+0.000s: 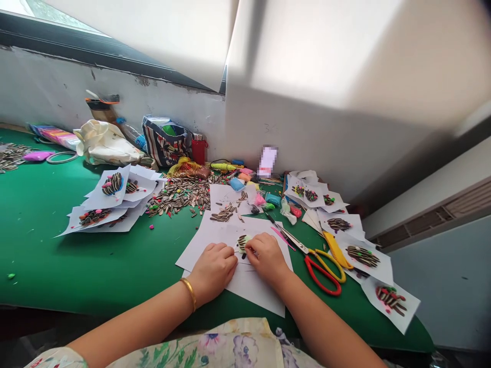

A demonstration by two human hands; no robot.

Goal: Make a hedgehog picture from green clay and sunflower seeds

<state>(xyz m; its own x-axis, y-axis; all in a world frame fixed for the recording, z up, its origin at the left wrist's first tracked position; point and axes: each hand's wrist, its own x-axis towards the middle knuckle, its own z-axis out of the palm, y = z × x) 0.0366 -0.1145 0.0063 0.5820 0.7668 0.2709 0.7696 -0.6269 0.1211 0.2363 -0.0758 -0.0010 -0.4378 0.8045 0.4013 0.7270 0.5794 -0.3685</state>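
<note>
White paper sheets [195, 245] lie overlapped on the green table. On the top sheet is a small pale-green figure [242, 244] set with striped seeds, with dark bits at its lower edge. My right hand [267, 258] is at the figure's right side, thumb and fingertips pinched together; what they hold, if anything, is too small to tell. My left hand [215, 268], a gold bangle on its wrist, rests on the paper to the left, fingers curled and closed, their tips hidden. Loose striped seeds [223, 213] lie on paper just beyond the figure.
Red-and-yellow scissors [326, 271] and a yellow cutter [335, 249] lie right. Finished seed cards stand stacked left [111, 186] and spread right [362, 255]. Behind are a seed pile [180, 194], coloured clay packets [272, 199], a striped bag [166, 143] and a red bottle [198, 149].
</note>
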